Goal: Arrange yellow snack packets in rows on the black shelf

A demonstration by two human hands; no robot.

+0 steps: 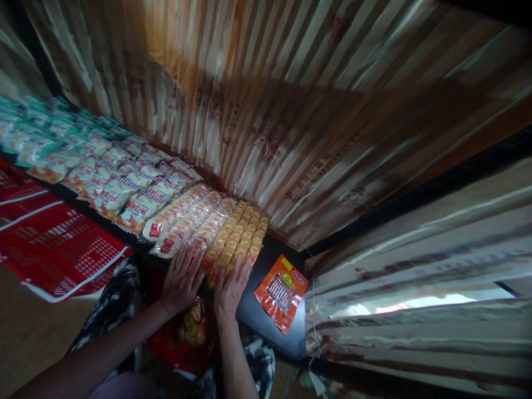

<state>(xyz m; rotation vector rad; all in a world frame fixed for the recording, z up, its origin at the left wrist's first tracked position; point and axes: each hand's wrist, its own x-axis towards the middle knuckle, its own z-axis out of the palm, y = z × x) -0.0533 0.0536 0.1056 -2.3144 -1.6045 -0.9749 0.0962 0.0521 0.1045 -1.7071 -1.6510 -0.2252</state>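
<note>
Rows of small yellow snack packets (238, 235) lie close together on a dark shelf (272, 252). My right hand (231, 288) rests its outstretched fingers on the front ends of these rows. My left hand (182, 280) lies with fingers extended at the front of the neighbouring clear-wrapped pale packets (195, 219), close to the yellow ones. Neither hand appears to grasp anything. To the right of my right hand, an orange snack bag (282, 292) with a clear window lies flat and apart on the shelf.
Further left lie white bags with striped edges (143, 210) and green-and-white bags (39, 141). Below the shelf front is a red basket (66, 244); another red container with yellow packets (193, 327) sits between my knees. A plastic-wrapped corrugated wall (249, 122) rises behind.
</note>
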